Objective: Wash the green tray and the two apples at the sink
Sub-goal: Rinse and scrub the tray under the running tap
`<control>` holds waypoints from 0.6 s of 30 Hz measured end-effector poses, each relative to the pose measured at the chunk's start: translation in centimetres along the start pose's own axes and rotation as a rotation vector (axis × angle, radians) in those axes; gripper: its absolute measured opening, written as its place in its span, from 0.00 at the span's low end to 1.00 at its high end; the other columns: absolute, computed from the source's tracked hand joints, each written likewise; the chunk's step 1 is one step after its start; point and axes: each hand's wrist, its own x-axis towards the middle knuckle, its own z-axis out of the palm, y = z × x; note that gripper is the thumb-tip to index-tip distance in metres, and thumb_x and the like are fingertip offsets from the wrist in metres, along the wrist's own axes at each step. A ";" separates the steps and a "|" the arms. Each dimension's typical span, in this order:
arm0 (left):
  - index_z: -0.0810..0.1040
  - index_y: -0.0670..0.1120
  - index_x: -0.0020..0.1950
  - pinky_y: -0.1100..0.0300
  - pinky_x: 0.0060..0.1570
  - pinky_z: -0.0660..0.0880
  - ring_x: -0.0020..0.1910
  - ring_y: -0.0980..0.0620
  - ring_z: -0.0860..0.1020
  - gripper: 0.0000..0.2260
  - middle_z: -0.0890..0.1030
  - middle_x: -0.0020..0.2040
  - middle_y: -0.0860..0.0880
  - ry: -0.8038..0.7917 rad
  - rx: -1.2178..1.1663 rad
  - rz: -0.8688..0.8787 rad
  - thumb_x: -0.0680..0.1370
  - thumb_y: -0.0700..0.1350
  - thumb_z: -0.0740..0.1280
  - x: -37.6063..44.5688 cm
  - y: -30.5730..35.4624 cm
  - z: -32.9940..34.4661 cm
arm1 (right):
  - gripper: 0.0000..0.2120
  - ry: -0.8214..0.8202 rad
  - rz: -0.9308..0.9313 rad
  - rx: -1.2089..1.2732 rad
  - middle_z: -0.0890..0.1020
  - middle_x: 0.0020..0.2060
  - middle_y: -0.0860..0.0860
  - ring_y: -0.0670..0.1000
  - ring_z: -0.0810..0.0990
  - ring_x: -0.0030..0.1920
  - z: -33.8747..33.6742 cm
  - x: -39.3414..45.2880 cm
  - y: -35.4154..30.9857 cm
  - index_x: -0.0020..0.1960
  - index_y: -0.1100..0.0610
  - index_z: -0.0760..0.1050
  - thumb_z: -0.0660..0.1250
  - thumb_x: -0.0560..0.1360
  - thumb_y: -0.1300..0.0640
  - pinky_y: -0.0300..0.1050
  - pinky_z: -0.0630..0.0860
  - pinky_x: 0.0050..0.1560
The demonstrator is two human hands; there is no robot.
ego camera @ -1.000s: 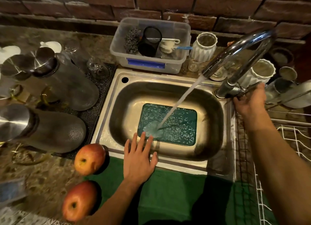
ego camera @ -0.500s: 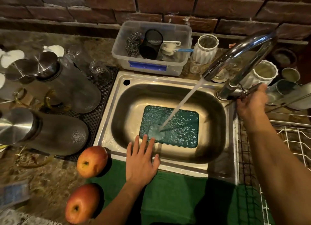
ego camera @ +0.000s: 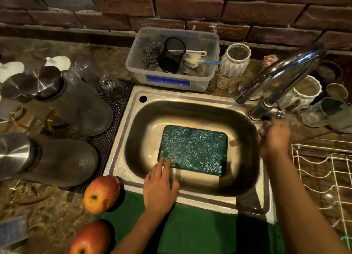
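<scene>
your left hand [ego camera: 160, 185] lies flat and open over the near rim of the sink [ego camera: 245, 198], fingers spread, the fingertips [ego camera: 167, 161] reaching down to the near left corner of the tray [ego camera: 194, 149]; whether they touch it, you cannot tell; the tray lies flat on the sink floor, its green surface wet and glittering; your right hand [ego camera: 274, 135] hangs at the right edge of the sink, just below the tap [ego camera: 282, 71] base, blurred, fingers loosely curled around nothing that shows; whether it touches the lever you cannot tell; no stream runs from the spout; the two apples sit on the table [ego camera: 38, 215] to the left of your left arm, apart from the sink: the far apple [ego camera: 102, 193] at the sink's near left corner, its edge on the green cloth [ego camera: 200, 232], the near apple [ego camera: 91, 238] close to the bottom edge, also against the cloth; behind the sink stands a clear tub [ego camera: 171, 82] with a scourer, a black mesh cup and a brush; a white wire rack [ego camera: 323, 177] lies to the right.
</scene>
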 end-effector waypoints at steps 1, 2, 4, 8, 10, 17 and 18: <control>0.63 0.51 0.78 0.49 0.68 0.70 0.73 0.47 0.70 0.29 0.66 0.78 0.48 -0.022 -0.096 -0.030 0.78 0.56 0.59 1.1 0.2 0.0 | 0.08 -0.003 0.025 -0.028 0.75 0.36 0.49 0.47 0.72 0.33 0.3 -0.8 1.4 0.44 0.51 0.73 0.57 0.79 0.54 0.43 0.65 0.33; 0.63 0.50 0.78 0.50 0.68 0.70 0.72 0.47 0.70 0.28 0.67 0.77 0.48 -0.044 -0.241 -0.070 0.79 0.53 0.62 2.3 0.3 -0.1 | 0.08 0.003 0.034 -0.076 0.77 0.37 0.51 0.48 0.73 0.34 0.5 -1.5 2.8 0.46 0.52 0.74 0.57 0.80 0.56 0.43 0.66 0.34; 0.66 0.47 0.76 0.54 0.67 0.70 0.68 0.46 0.74 0.26 0.72 0.73 0.46 -0.072 -0.593 -0.190 0.79 0.45 0.67 5.5 0.4 -0.2 | 0.09 -0.011 0.006 -0.215 0.79 0.42 0.57 0.53 0.76 0.39 0.9 -2.3 5.1 0.52 0.59 0.78 0.59 0.80 0.59 0.45 0.69 0.39; 0.70 0.44 0.72 0.54 0.59 0.74 0.57 0.44 0.78 0.21 0.79 0.63 0.40 -0.047 -0.894 -0.482 0.79 0.39 0.67 11.7 -0.7 0.2 | 0.12 -0.188 0.234 -0.367 0.72 0.31 0.54 0.51 0.71 0.29 1.8 -2.5 7.9 0.38 0.57 0.74 0.59 0.79 0.64 0.39 0.67 0.28; 0.71 0.42 0.72 0.52 0.57 0.74 0.55 0.42 0.78 0.20 0.79 0.62 0.39 -0.060 -0.859 -0.566 0.80 0.40 0.66 13.7 -2.0 1.0 | 0.15 -0.195 0.252 -0.443 0.69 0.28 0.54 0.50 0.67 0.25 2.0 -1.9 8.9 0.35 0.58 0.71 0.57 0.80 0.66 0.35 0.62 0.19; 0.79 0.37 0.52 0.51 0.53 0.76 0.50 0.41 0.79 0.07 0.82 0.50 0.36 -0.180 -0.801 -0.605 0.81 0.35 0.62 16.4 -4.4 3.8 | 0.08 -0.147 0.371 -0.369 0.76 0.34 0.60 0.55 0.74 0.31 3.3 -1.0 11.9 0.42 0.64 0.77 0.62 0.79 0.66 0.41 0.67 0.29; 0.79 0.37 0.49 0.54 0.48 0.75 0.47 0.43 0.78 0.07 0.81 0.47 0.37 -0.177 -0.801 -0.599 0.81 0.34 0.62 16.5 -4.5 4.0 | 0.07 -0.126 0.359 -0.367 0.76 0.34 0.59 0.54 0.73 0.32 3.4 -0.9 12.3 0.43 0.64 0.77 0.63 0.79 0.66 0.40 0.66 0.28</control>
